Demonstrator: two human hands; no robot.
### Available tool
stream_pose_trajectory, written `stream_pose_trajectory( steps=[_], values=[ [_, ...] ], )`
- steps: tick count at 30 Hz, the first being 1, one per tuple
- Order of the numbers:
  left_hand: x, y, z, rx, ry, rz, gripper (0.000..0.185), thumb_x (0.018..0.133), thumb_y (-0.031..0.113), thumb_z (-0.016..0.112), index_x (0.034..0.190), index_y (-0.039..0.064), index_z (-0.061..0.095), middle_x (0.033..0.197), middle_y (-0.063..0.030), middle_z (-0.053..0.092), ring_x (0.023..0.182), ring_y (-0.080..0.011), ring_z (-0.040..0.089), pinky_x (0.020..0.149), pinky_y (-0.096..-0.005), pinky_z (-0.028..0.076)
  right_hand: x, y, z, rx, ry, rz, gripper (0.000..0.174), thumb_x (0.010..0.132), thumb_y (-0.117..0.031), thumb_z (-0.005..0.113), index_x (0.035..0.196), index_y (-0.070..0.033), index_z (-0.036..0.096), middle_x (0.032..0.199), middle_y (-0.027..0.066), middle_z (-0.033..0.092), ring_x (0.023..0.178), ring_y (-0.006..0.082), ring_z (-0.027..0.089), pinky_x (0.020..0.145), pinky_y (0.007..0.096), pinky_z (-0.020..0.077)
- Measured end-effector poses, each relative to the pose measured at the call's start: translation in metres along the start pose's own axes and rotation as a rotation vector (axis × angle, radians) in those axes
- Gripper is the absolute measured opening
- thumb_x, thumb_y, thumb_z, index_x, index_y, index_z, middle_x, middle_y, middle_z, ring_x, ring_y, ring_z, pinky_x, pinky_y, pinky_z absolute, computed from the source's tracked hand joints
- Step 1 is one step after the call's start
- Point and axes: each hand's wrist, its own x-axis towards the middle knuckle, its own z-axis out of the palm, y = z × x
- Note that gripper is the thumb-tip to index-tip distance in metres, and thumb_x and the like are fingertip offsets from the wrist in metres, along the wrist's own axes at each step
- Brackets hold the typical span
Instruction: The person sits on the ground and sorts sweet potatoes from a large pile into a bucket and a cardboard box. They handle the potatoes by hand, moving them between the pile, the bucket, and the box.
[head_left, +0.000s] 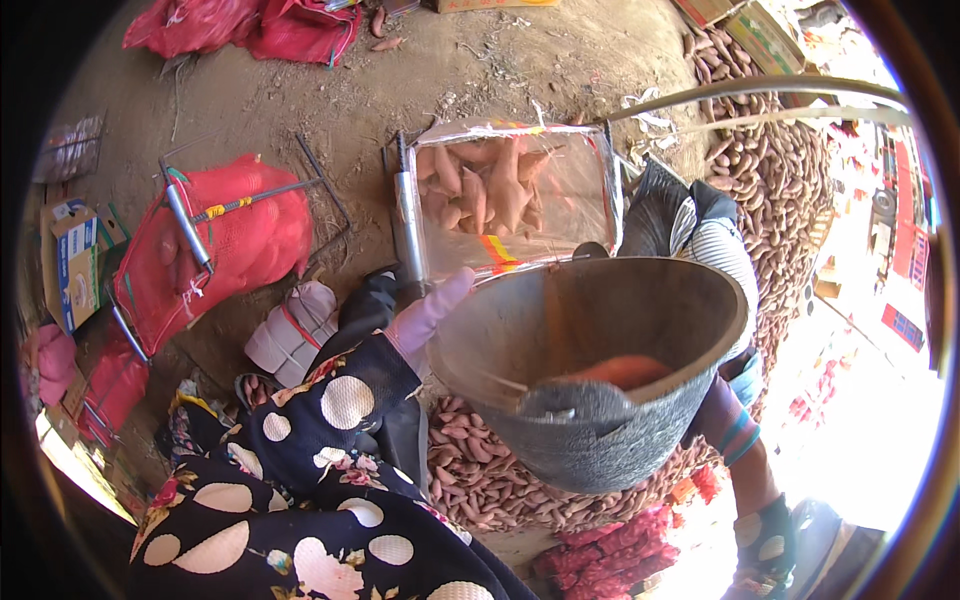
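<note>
A large dark rubber bucket (592, 442) hangs tilted in front of me, with reddish sweet potato showing inside at the bottom. My left hand (433, 309), in a pale lilac glove, is against its left rim. At the bucket's right side is my right hand (716, 416), gloved with a striped cuff; its fingers are hidden behind the bucket. Beyond the rim, a clear plastic-lined bag (577, 195) is spread on a metal frame (410, 217) with sweet potatoes (480, 187) inside. The bucket covers part of the bag's near edge.
A filled red mesh bag (255, 225) rests in another metal frame at left. Heaps of sweet potatoes (780, 195) lie at right and below the bucket. Another person in a striped sleeve (720, 251) is close beyond the bucket. Cardboard boxes (71, 262) stand far left.
</note>
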Motion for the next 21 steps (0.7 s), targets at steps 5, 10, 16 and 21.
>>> stream_pose_trajectory(
  steps=[5, 10, 16, 21],
  values=[
    [-0.006, -0.021, 0.002, 0.424, 0.225, 0.039, 0.061, 0.098, 0.038, 0.064, 0.143, 0.0, 0.049, 0.132, -0.0106, 0.062, 0.117, -0.0189, 0.061, 0.102, -0.0377, 0.048, 0.032, 0.141, 0.042, 0.223, 0.159, -0.043, 0.045, 0.102, -0.035, 0.044, 0.131, -0.002, 0.053, 0.088, 0.0116, 0.07, 0.063, 0.0208, 0.066, 0.05, 0.0321, 0.0528],
    [-0.023, -0.048, -0.011, 0.995, 0.405, 0.028, 0.058, 0.091, 0.014, 0.064, 0.144, -0.003, 0.048, 0.132, -0.0056, 0.06, 0.117, -0.0097, 0.055, 0.104, -0.028, 0.041, 0.062, 0.265, 0.141, 0.399, 0.305, -0.042, 0.038, 0.101, -0.025, 0.048, 0.128, 0.0, 0.056, 0.092, 0.0096, 0.07, 0.07, 0.0184, 0.065, 0.059, 0.0311, 0.0526],
    [-0.039, -0.07, -0.011, 1.36, 0.245, -0.043, 0.071, 0.079, 0.008, 0.066, 0.146, -0.003, 0.044, 0.135, -0.0078, 0.059, 0.124, -0.0138, 0.053, 0.108, -0.0289, 0.038, 0.053, 0.35, 0.233, 0.516, 0.469, -0.04, 0.03, 0.099, -0.014, 0.053, 0.124, 0.002, 0.06, 0.098, 0.0072, 0.069, 0.078, 0.0154, 0.064, 0.069, 0.03, 0.0524],
    [-0.065, -0.094, -0.029, 1.311, 0.196, -0.133, 0.077, 0.072, 0.007, 0.067, 0.146, -0.002, 0.044, 0.136, -0.0082, 0.058, 0.126, -0.0154, 0.053, 0.108, -0.0284, 0.039, 0.008, 0.344, 0.222, 0.44, 0.79, -0.173, 0.025, 0.098, -0.005, 0.057, 0.12, 0.004, 0.063, 0.102, 0.0052, 0.069, 0.085, 0.013, 0.063, 0.077, 0.0291, 0.0522]
  ],
)
